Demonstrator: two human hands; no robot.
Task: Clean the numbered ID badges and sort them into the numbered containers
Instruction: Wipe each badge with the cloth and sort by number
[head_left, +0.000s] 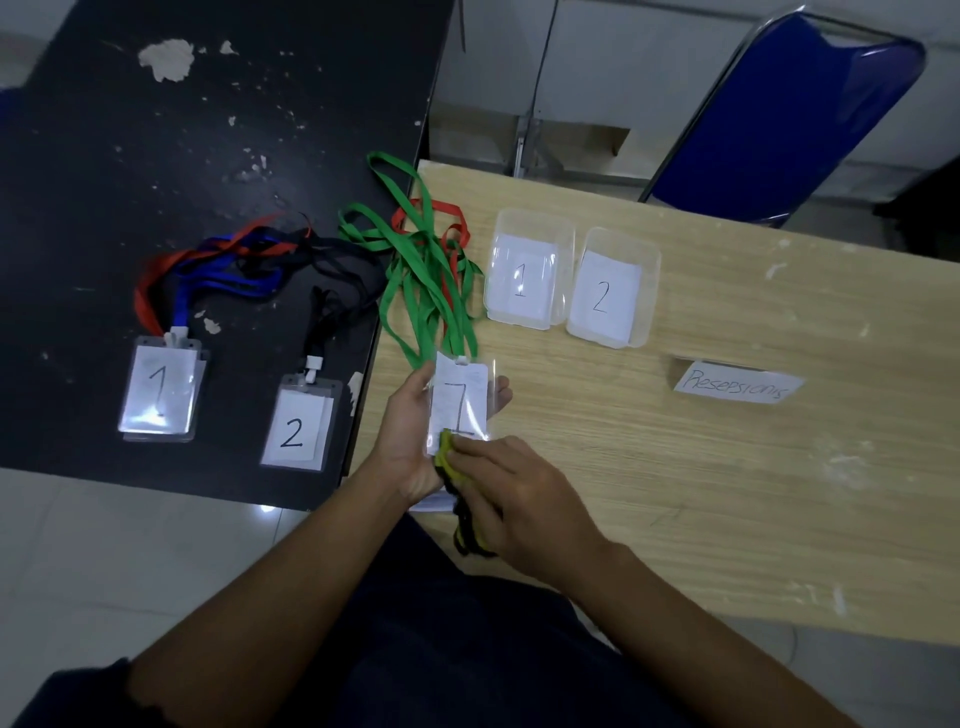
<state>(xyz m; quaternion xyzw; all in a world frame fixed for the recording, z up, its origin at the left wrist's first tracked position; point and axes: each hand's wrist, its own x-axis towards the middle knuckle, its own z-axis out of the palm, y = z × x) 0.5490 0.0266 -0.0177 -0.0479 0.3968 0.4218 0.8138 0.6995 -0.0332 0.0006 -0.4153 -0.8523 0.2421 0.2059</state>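
Green-lanyard badge 1 (460, 402) is over the near-left edge of the wooden desk (675, 493), gripped by the left hand (408, 441) from underneath; its green lanyard (415, 260) trails away across the desk. The right hand (514, 499) grips a yellow cloth (445, 451) and presses it on the badge's lower edge. Container 1 (566, 234) and container 2 (649, 270) sit side by side further back, and two more badges, blue-lanyard badge 1 (160, 387) and badge 2 (297, 428), lie on the black desk (156, 156) to the left.
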